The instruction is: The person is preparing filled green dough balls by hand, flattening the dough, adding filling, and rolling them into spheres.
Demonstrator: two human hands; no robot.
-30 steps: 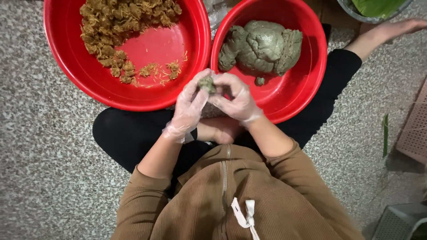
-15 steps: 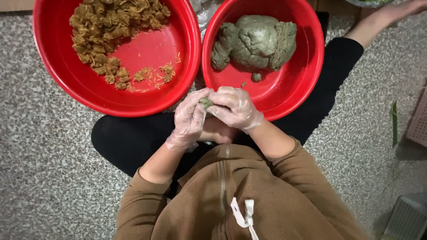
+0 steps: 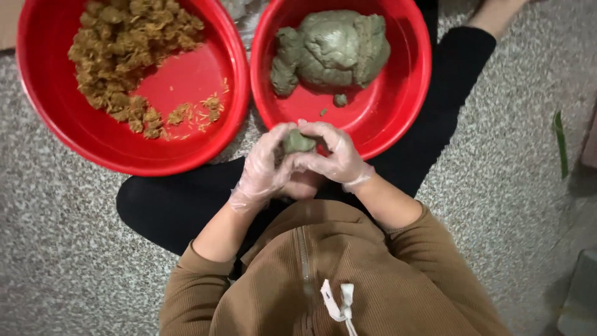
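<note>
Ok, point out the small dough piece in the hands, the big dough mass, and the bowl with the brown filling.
small dough piece [image 3: 298, 142], head view, its exposed top between the gloved hands.
big dough mass [image 3: 333, 50], head view, centre of the lump.
left red bowl [image 3: 186, 81], head view, bare inner floor beside the filling.

Speckled grey stone floor [image 3: 56, 249]

clear gloves [image 3: 264, 171], brown ribbed zip top [image 3: 323, 274], black trousers [image 3: 174, 205].

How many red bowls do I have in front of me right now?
2. One red bowl on the left holds brown shredded filling; the other red bowl on the right holds the green dough lump. Both are cut off at the top edge; none seems hidden.
</note>
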